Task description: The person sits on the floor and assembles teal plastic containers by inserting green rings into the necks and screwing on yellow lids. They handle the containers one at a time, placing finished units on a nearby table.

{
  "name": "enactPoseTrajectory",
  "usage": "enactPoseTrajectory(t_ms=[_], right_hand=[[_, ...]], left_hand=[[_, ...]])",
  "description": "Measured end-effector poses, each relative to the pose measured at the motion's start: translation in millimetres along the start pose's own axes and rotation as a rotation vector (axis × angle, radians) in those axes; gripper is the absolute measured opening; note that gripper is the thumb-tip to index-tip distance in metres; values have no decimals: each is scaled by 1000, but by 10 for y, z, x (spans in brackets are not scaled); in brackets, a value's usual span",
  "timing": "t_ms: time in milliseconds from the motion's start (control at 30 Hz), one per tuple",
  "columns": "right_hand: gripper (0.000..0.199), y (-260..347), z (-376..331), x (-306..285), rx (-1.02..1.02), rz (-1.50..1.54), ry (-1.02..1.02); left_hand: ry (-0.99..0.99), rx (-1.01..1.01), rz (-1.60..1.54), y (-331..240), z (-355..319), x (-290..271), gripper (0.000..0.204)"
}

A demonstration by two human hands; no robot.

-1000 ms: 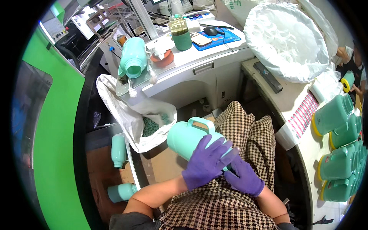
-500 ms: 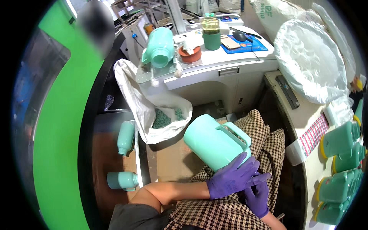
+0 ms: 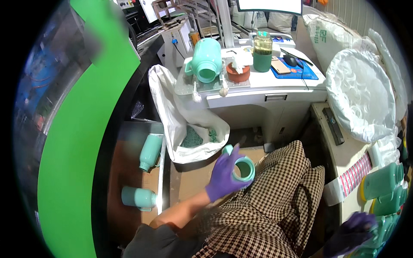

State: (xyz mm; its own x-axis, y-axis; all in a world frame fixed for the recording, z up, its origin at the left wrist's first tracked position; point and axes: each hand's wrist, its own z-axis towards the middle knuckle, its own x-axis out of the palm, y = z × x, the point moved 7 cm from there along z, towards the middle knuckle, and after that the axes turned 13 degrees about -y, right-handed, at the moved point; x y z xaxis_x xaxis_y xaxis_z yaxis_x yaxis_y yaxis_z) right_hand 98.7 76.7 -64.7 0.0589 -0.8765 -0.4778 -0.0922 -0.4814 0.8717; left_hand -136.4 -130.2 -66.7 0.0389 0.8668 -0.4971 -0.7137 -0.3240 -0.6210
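Mint-green jug (image 3: 244, 169) is what I see held over the lap, its round mouth turned up toward the person; call it the clock's centre. Far left, a bright green panel (image 3: 64, 180) curves past at nine. Next, a brown-floored bin (image 3: 124, 172) has one jug (image 3: 137, 197) lying at half past eight and another (image 3: 150, 149) at half past nine. A white sack (image 3: 163, 116) slumps open at ten, green scraps (image 3: 192, 137) inside. At eleven, another jug (image 3: 208, 56) lies on the white bench (image 3: 241, 98). The purple-gloved left hand (image 3: 224, 177) comes in from eight, its fingers curled round the held jug's side, close by the mouth. Around twelve sit a red-brown dish (image 3: 238, 75) and a green-bottomed jar (image 3: 262, 56); toward one, a phone (image 3: 280, 66) and a mouse (image 3: 290, 60). Checked cloth (image 3: 275, 193) covers the lap. The gloved right hand (image 3: 352, 234) is out at four; a white bag (image 3: 360, 99) of pale rings gapes at two. Far right, yellow-bottomed jugs (image 3: 382, 184) crowd the side bench (image 3: 344, 150) from three to four. That right hand is blurred beside them, so I can't tell whether its fingers pinch one.
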Motion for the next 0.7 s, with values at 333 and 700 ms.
enactPoseTrajectory(t_ms=[333, 700], right_hand=[[71, 1278, 2147, 665, -723, -261, -615], [27, 867, 935, -1969, -621, -822, -1236]], left_hand=[[123, -60, 34, -142, -529, -229, 101], [-73, 215, 55, -303, -243, -246, 72]])
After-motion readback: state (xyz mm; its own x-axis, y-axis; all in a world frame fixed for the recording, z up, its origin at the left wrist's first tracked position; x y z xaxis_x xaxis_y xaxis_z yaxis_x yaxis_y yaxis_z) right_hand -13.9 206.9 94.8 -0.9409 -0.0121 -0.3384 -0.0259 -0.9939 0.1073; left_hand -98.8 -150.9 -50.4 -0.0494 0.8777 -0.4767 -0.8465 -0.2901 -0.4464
